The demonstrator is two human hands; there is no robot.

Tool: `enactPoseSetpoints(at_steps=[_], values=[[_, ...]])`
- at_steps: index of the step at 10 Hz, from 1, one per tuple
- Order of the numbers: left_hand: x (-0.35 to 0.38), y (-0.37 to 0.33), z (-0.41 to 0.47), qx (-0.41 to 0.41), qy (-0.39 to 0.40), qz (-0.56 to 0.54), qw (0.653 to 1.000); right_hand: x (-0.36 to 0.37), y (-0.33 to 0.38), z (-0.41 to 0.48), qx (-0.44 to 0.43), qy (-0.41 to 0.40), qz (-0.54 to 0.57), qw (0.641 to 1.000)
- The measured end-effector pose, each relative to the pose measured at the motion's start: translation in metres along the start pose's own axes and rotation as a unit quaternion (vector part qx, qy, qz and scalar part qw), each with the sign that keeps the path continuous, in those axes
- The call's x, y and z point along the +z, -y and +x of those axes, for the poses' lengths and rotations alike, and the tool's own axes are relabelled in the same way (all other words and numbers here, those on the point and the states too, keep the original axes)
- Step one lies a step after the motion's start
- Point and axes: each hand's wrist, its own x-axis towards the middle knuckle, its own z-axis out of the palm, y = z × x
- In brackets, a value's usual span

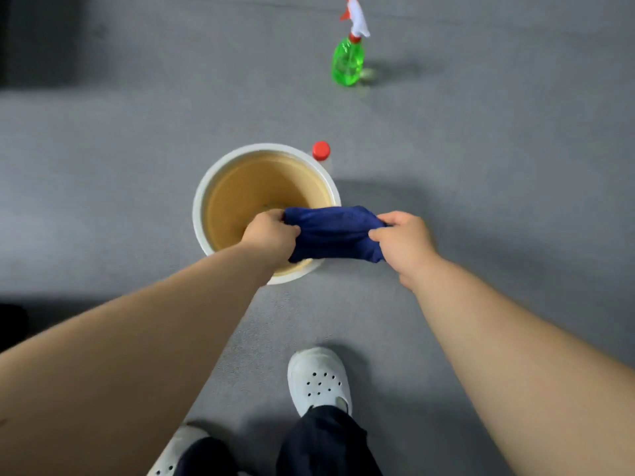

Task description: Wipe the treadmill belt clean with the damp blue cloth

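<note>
The dark blue cloth point(332, 233) is bunched and stretched between both my hands, over the near right rim of a white bucket point(198, 204). My left hand point(271, 235) grips its left end above the bucket's brownish water. My right hand point(403, 242) pinches the right end with curled fingers, just outside the bucket. No treadmill belt is recognisable in view; a dark edge shows at the far left.
A green spray bottle point(347, 61) with a white and red trigger stands on the grey floor point(481, 149) farther ahead. A red-capped bottle point(321, 152) stands behind the bucket's far rim. My white clogs point(319, 379) are on the floor below my arms.
</note>
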Motion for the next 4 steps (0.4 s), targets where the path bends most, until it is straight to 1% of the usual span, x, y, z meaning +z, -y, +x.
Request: enactPoseSetpoints(at_steps=[1, 2, 3, 4], values=[[0.009, 0.005, 0.025, -0.004, -0.011, 0.051, 0.999, 0.014, -0.014, 0.016, 0.002, -0.006, -0.025, 1.0], [0.016, 0.018, 0.038, -0.004, -0.026, 0.074, 0.997, 0.03, -0.022, 0.028, 0.004, 0.006, -0.032, 0.999], [0.026, 0.027, 0.042, -0.023, -0.035, 0.064, 0.997, 0.041, -0.03, 0.031, 0.02, 0.014, -0.064, 0.998], [0.026, 0.023, 0.035, -0.023, -0.072, 0.072, 0.995, 0.04, -0.031, 0.029, 0.047, -0.049, -0.021, 0.997]])
